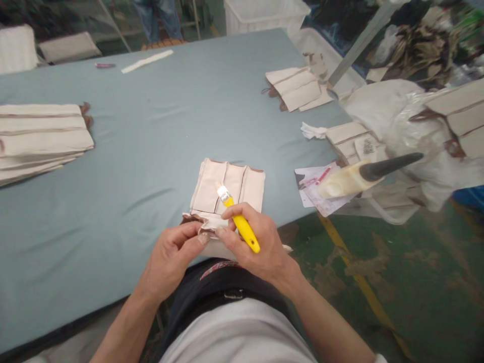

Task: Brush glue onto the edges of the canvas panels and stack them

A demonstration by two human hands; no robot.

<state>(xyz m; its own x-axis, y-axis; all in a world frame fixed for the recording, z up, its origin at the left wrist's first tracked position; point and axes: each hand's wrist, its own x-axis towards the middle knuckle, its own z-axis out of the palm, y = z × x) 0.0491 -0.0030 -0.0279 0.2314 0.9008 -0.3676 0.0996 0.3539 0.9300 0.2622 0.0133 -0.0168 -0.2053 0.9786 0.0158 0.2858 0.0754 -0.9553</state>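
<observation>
A cream fabric piece with dark seams lies at the table's near edge, its lower part folded over toward my body. My left hand pinches the folded edge of this fabric between thumb and fingers. In my right hand rests a brush with a yellow handle, its bristles pointing away from me over the fabric. The right thumb and fingertips also touch the folded edge, close to the left fingertips. What lies under the fold is hidden by my hands.
Stacked cream fabric pieces lie at the left, others at the far right. A pale bottle with a dark nozzle is over a printed sheet at the right edge. Beyond the table are a white crate and a person's legs.
</observation>
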